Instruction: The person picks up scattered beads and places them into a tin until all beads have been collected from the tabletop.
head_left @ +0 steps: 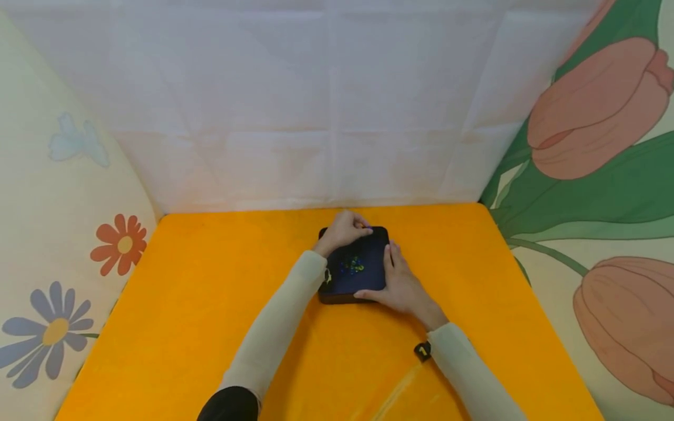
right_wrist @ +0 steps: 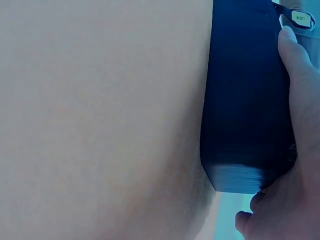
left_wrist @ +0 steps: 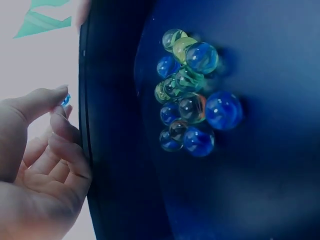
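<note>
A black square tray (head_left: 344,299) with a dark blue inside stands on the table. Several glass marbles (left_wrist: 190,95), blue, green and yellowish, lie in a cluster on its floor. My left hand (head_left: 344,229) is at the tray's far rim, its forearm crossing the left side. Between thumb and forefinger it pinches a small blue glass marble (left_wrist: 66,100), mostly covered by the fingertips, just outside the tray wall in the left wrist view. My right hand (head_left: 402,286) grips the tray's near right corner, thumb along the front wall and fingers along the right side.
An orange cloth (head_left: 221,257) covers the table under the tray. Behind it hangs a white sheet (head_left: 295,117). Flower-printed fabric stands on the left (head_left: 58,234) and right (head_left: 605,234). A black tag marked 1 (head_left: 423,351) hangs at the right wrist.
</note>
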### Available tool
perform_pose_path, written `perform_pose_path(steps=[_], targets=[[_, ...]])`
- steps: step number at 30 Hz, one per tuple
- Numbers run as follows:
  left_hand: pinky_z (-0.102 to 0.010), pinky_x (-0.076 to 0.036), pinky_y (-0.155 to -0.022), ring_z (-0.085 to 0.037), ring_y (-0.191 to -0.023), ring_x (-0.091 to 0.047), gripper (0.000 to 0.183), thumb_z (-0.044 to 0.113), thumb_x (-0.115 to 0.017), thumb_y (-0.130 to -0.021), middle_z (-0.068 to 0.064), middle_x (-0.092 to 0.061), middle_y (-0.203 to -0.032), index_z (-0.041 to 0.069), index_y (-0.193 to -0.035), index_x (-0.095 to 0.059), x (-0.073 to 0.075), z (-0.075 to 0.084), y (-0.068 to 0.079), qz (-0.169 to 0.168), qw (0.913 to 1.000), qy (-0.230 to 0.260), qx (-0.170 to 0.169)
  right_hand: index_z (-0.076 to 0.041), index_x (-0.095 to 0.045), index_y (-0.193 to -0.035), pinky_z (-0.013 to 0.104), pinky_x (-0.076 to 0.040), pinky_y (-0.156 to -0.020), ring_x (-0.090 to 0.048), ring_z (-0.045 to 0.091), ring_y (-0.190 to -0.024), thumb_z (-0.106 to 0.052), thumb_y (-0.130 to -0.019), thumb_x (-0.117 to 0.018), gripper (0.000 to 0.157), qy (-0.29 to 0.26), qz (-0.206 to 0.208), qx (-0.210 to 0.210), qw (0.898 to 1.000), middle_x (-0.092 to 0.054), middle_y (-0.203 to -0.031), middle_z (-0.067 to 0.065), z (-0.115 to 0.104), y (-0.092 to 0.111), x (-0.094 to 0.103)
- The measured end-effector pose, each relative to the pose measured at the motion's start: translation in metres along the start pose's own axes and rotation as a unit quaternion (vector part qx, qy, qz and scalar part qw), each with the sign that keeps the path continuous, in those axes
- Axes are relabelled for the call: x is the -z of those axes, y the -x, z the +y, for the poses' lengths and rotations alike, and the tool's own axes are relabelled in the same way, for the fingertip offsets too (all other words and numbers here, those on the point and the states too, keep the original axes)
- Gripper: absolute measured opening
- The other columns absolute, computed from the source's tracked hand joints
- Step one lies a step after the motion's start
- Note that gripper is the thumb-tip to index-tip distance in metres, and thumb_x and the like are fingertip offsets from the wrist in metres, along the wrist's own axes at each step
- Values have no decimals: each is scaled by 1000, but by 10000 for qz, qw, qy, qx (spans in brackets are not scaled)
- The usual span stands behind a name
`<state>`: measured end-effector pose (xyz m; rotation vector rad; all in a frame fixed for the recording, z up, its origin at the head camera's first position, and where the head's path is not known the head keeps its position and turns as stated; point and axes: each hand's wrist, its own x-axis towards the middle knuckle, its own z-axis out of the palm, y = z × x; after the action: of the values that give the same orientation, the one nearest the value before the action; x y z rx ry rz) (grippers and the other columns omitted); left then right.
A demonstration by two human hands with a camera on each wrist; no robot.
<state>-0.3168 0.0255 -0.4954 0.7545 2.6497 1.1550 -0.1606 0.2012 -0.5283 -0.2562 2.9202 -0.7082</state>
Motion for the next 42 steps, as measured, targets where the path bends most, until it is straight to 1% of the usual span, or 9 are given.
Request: perform_pose_path(steps=[8,12,18,21,24,28,32,35,42], targets=[[-28,-58,-70,-18,-75,-69,23,28,-76,-98,-7,-79,-95,10,-111,-82,2,3,2,-279,9994,-179,-23,-3,3,-168,58,-33,-125,-4,39,-166,-89,-79,-63,140,19,30,44,10000,14,-177,17,0,-2,0],[-29,-59,-71,-22,-78,-72,23,26,-77,-98,-8,-80,-97,9,-112,-82,4,3,3,-343,9993,-160,-4,-4,4,-168,58,-33,-126,-4,39,-166,-89,-78,-64,141,-6,-14,31,10000,16,-177,14,-1,-2,0],[-29,-59,-73,-26,-83,-74,28,27,-74,-100,-10,-80,-104,6,-119,-79,9,6,6,-462,9989,-119,27,-3,3,-168,58,-36,-124,-5,39,-165,-91,-78,-62,141,1,-43,31,10000,17,-177,14,-1,-3,-1],[-29,-56,-70,-26,-78,-71,29,26,-74,-100,-11,-79,-102,5,-120,-79,12,8,7,-434,9990,-59,-23,-4,3,-168,58,-39,-122,-5,39,-166,-92,-77,-61,142,38,-20,4,10000,17,-177,13,0,-3,-1],[-28,-53,-67,-21,-72,-66,28,25,-74,-100,-10,-78,-100,5,-118,-80,15,9,7,-362,9993,-85,-48,-4,2,-168,58,-42,-120,-7,40,-165,-94,-76,-59,143,79,-1,-20,10000,17,-177,12,1,-3,-1],[-27,-52,-67,-16,-71,-64,25,27,-75,-99,-9,-78,-98,8,-115,-81,19,10,7,-311,9993,-205,-29,-3,1,-168,59,-42,-119,-10,42,-165,-95,-75,-59,143,65,3,-37,10000,15,-178,14,1,-3,0],[-28,-53,-67,-18,-72,-65,24,25,-75,-99,-11,-78,-97,7,-113,-81,25,11,10,-280,9994,-145,-120,-3,2,-168,59,-40,-121,-9,42,-165,-94,-76,-59,143,35,-14,-66,10000,15,-178,14,1,-2,0],[-30,-56,-70,-20,-74,-67,24,23,-74,-99,-13,-79,-100,5,-114,-80,29,12,13,-254,9994,-57,-214,-4,2,-168,59,-40,-121,-8,41,-165,-94,-76,-59,143,42,-29,-76,10000,14,-178,15,0,-2,0],[-43,-60,-87,-26,-93,-70,26,22,-73,-100,-15,-75,-114,3,-117,-79,37,13,19,-208,9995,-71,-231,-4,2,-168,58,-41,-120,-7,40,-165,-93,-76,-60,142,27,-67,-93,9999,14,-178,15,-1,-1,0]])
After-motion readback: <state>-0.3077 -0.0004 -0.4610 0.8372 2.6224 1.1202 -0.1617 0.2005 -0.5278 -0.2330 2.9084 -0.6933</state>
